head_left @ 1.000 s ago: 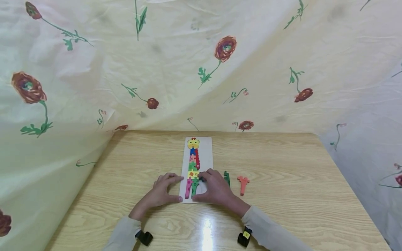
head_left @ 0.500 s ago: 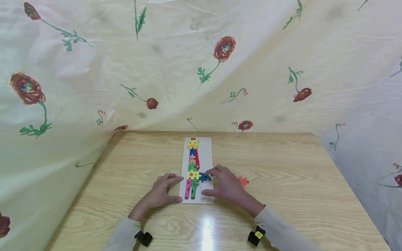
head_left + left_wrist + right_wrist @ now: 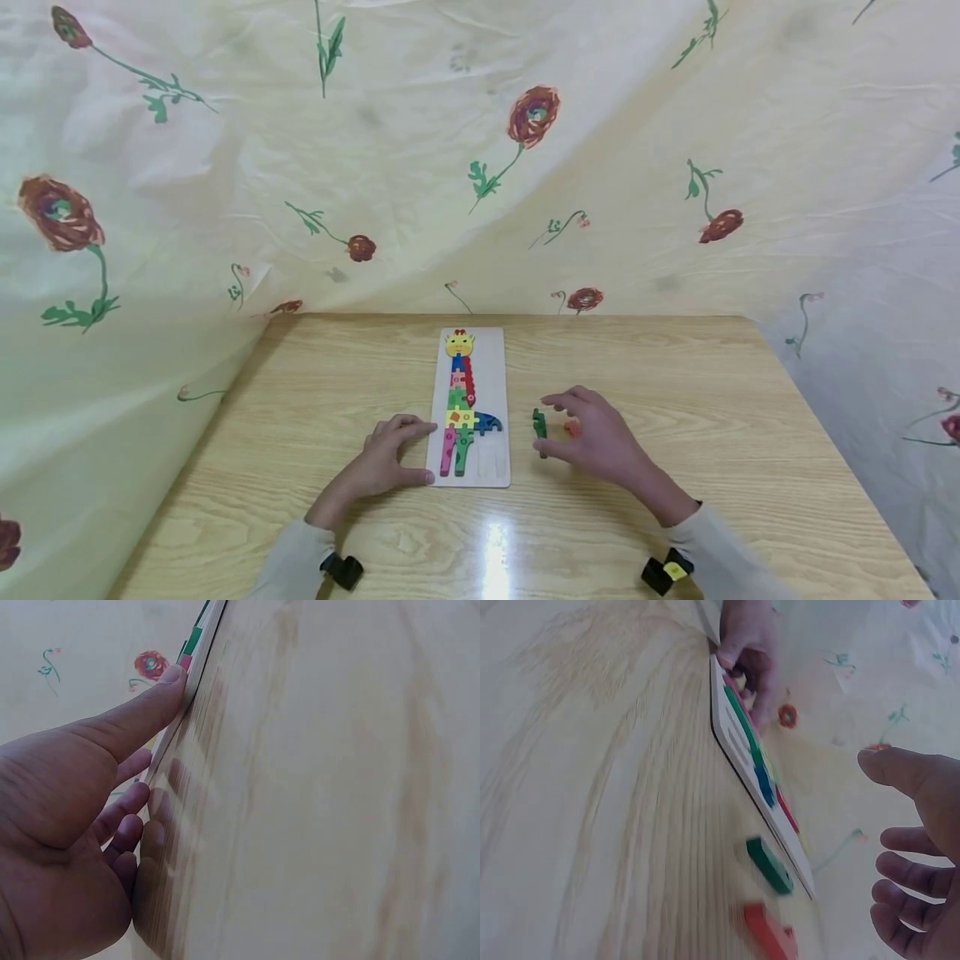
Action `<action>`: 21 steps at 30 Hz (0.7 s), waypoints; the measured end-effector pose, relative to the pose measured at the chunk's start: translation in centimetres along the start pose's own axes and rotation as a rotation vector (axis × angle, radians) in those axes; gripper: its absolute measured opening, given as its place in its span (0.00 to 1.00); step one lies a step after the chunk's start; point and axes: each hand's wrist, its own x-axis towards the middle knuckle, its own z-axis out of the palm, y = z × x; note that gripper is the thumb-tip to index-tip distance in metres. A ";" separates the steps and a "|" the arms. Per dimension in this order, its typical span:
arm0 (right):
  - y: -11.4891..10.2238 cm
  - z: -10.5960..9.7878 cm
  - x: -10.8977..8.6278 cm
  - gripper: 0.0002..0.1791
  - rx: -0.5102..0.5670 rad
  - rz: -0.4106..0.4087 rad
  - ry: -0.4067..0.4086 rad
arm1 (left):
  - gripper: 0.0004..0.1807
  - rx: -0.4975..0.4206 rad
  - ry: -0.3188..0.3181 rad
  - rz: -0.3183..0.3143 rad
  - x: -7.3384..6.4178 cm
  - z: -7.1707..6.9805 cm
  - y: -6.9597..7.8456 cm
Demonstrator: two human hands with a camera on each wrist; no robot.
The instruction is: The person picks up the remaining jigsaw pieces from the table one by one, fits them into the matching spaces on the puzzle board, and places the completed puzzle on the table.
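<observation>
A white puzzle board (image 3: 491,358) bears a giraffe built of coloured pieces, its yellow head (image 3: 459,343) at the far end. A dark blue piece (image 3: 487,423) lies at the right of the giraffe's body, above two bare leg slots. My left hand (image 3: 386,458) rests its thumb and fingertips against the board's left edge. Right of the board, my right hand (image 3: 600,433) spreads thumb and fingers near a loose green piece (image 3: 539,425); the right wrist view shows a gap between hand and piece. An orange piece (image 3: 769,934) lies beside it, partly hidden by the hand in the head view.
The board lies on a wood-grain table (image 3: 675,375). A cream cloth (image 3: 420,167) printed with red flowers hangs behind the table and along its sides.
My right hand has let go of the dark blue piece on the board and moved right, over to the loose green piece. My left hand has stayed at the board's edge.
</observation>
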 end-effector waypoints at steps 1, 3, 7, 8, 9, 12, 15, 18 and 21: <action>0.3 -0.3 -0.2 0.34 0.001 -0.002 0.007 | 0.39 0.000 0.001 -0.001 0.0 0.0 0.0; 0.8 -0.9 -0.7 0.35 0.002 0.002 0.016 | 0.38 0.001 0.001 -0.007 0.0 0.0 0.0; 2.0 -1.5 -1.5 0.39 0.004 0.015 0.024 | 0.38 0.002 -0.004 -0.023 0.0 0.0 0.0; 2.3 -1.5 -1.7 0.41 0.002 0.020 0.026 | 0.38 0.003 -0.004 -0.027 0.0 0.0 0.0; 2.5 -1.6 -1.8 0.42 -0.004 0.023 0.028 | 0.38 0.002 -0.005 -0.030 0.0 -0.1 0.0; 3.2 -1.5 -2.3 0.46 -0.016 0.038 0.032 | 0.38 -0.001 -0.004 -0.030 0.0 0.0 0.0; 3.7 -1.4 -2.6 0.48 -0.028 0.060 0.023 | 0.38 -0.003 -0.001 -0.025 0.1 0.0 0.0; 4.1 -1.3 -2.9 0.49 -0.039 0.078 0.013 | 0.38 -0.001 0.005 -0.020 0.1 0.0 0.1; 4.6 -1.0 -3.1 0.49 -0.062 0.085 0.013 | 0.38 0.001 0.009 -0.018 0.1 0.0 0.1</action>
